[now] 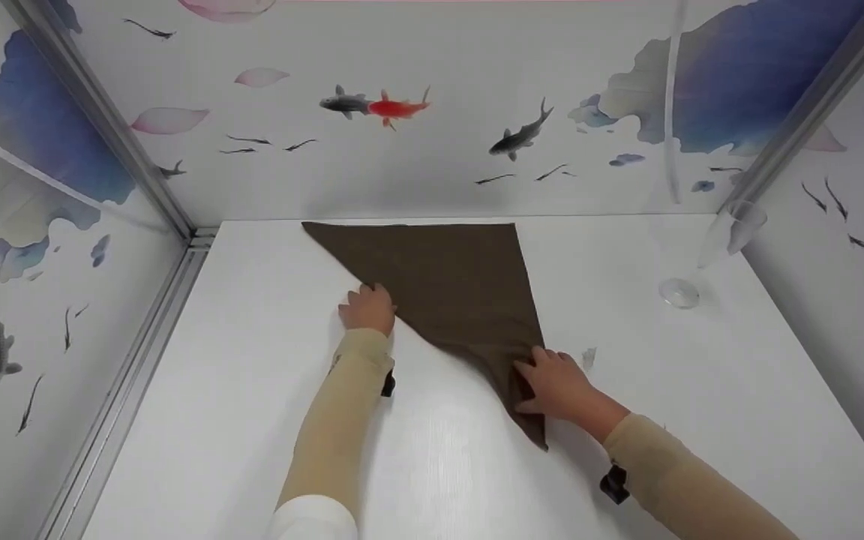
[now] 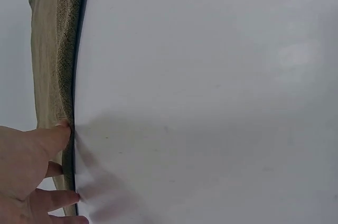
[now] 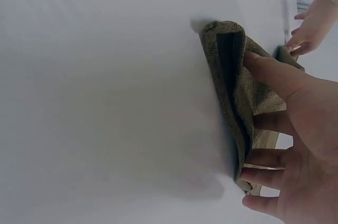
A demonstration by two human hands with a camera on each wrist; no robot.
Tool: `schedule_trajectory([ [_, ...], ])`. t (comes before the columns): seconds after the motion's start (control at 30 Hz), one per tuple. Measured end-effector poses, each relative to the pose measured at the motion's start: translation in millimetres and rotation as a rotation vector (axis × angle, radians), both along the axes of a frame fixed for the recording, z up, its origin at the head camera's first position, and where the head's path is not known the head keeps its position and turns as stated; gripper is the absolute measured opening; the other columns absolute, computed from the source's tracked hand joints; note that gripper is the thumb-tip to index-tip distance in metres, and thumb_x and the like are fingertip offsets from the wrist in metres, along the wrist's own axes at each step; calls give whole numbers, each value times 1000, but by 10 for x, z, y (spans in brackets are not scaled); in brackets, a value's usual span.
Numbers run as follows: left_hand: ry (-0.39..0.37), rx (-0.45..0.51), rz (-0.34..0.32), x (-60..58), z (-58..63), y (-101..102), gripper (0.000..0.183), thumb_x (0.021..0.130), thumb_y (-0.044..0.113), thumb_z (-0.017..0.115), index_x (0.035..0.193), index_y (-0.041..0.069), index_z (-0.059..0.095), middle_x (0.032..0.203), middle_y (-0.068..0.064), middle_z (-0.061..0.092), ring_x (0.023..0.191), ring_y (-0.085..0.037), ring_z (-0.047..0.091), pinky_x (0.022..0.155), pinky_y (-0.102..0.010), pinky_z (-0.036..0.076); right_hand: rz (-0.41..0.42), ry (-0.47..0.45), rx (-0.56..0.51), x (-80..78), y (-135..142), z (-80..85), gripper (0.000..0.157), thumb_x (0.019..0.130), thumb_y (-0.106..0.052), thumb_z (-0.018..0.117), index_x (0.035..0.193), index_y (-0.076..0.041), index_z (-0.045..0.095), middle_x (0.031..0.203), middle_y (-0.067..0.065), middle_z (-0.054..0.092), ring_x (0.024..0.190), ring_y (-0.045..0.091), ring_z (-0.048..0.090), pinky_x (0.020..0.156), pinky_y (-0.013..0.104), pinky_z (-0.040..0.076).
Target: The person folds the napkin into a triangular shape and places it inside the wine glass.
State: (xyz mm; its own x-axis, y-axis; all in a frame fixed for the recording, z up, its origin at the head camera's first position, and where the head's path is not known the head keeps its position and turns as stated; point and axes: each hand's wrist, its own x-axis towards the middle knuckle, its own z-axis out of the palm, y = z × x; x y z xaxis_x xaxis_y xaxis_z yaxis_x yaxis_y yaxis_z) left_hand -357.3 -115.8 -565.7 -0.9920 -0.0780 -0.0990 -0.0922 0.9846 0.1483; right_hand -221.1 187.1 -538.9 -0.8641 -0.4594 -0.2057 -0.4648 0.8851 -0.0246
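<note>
A brown cloth (image 1: 454, 277) lies on the white table, folded into a rough triangle with a narrow tip toward the near side. My left hand (image 1: 370, 309) is at the slanted left edge; in the left wrist view its thumb (image 2: 62, 129) lies over the rolled edge, and another finger goes partly behind it. Near the tip, my right hand (image 1: 558, 384) touches the cloth with its fingers spread. From the right wrist, the fold (image 3: 229, 65) gapes beside the thumb, with a dark inside showing. The cloth's underside is hidden.
A clear cup (image 1: 745, 225) and a round clear piece (image 1: 679, 293) stand at the back right. A small clear scrap (image 1: 589, 357) lies right of the right hand. Printed panels (image 1: 432, 165) wall the table at the back and sides.
</note>
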Motion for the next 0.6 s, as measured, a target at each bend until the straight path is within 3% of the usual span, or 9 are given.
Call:
schedule_trajectory([
  [0.27,9,60,-33,96,163,-27,37,102,19,50,129,-4,56,114,-23,59,102,-40,58,83,-56,48,-38,11,18,25,-164,-24,77,80,-52,75,133,1,56,114,23,50,108,39,53,94,55,42],
  [0.6,27,163,-56,216,258,-102,22,97,18,57,102,-1,68,97,-19,65,92,-37,63,80,-53,51,-26,48,14,73,-340,-39,76,81,-53,74,130,2,58,105,22,50,97,35,53,89,53,46],
])
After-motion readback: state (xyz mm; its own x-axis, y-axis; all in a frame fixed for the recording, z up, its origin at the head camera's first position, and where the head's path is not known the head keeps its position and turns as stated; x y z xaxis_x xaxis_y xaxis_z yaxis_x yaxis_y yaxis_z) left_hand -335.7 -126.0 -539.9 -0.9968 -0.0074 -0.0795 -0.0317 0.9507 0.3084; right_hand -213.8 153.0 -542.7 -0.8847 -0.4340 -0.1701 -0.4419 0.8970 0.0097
